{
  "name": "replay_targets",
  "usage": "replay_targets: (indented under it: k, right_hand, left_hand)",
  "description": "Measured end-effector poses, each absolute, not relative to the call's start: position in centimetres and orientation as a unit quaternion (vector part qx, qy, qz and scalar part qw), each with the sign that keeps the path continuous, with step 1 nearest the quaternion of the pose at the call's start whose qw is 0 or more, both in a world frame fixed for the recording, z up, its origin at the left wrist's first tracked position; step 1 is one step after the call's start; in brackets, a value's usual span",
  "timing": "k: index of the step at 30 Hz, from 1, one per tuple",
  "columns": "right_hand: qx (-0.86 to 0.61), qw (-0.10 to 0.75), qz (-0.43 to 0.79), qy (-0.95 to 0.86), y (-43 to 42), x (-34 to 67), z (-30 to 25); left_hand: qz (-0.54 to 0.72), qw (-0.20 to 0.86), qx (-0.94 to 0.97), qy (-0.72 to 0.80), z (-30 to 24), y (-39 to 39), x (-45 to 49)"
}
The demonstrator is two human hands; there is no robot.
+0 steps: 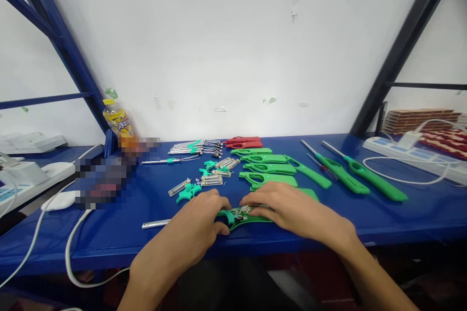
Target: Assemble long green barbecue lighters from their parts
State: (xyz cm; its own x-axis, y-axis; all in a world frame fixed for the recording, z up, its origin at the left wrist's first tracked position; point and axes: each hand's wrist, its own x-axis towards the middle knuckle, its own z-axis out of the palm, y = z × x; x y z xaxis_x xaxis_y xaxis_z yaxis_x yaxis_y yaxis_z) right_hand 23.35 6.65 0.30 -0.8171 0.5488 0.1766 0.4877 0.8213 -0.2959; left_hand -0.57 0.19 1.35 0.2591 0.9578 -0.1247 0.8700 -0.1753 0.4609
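Note:
A long-nose lighter [239,221], its green casing open to show the inner parts, lies at the front of the bench. My left hand [195,223] grips it around the teal trigger, thumb and fingers closed on the casing. The silver tube [155,224] sticks out to the left beneath that hand. My right hand [282,204] is closed on the handle end, with fingertips on the small wires and fittings inside. Just behind lie loose teal triggers [188,191], clear fuel tanks [211,181] and green casing halves [268,178].
Silver tubes with wires [195,147] and red casings [243,142] lie at the back. To the right are two assembled green lighters [343,175] and a screwdriver [328,171]. A drink bottle [120,126] stands left; power strips [419,155] sit at the sides.

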Motion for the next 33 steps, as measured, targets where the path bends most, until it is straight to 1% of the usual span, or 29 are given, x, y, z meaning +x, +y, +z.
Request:
replay_targets:
  k: [9,18,23,28,33]
  right_hand:
    - [-0.25,0.137,0.095,-0.954,6.6,23.7,0.2]
    - [-0.251,0.13,0.105,-0.953,7.0,23.5,0.1]
    - [-0.26,0.133,0.1,-0.951,6.9,23.5,0.2]
    - [-0.259,0.132,0.1,-0.951,7.1,23.4,0.1]
    - [-0.265,0.137,0.09,-0.95,7.4,23.4,0.1]
  left_hand:
    - [0.118,0.206,0.763,0.602,0.5,0.4,-0.8]
    - [0.123,0.171,0.779,0.591,-0.3,0.1,-0.7]
    - [0.096,0.157,0.779,0.599,0.1,0.0,0.0]
    - [0.097,0.119,0.791,0.592,-0.5,0.3,0.3]
    - [0.079,0.119,0.797,0.586,-1.3,1.0,0.2]
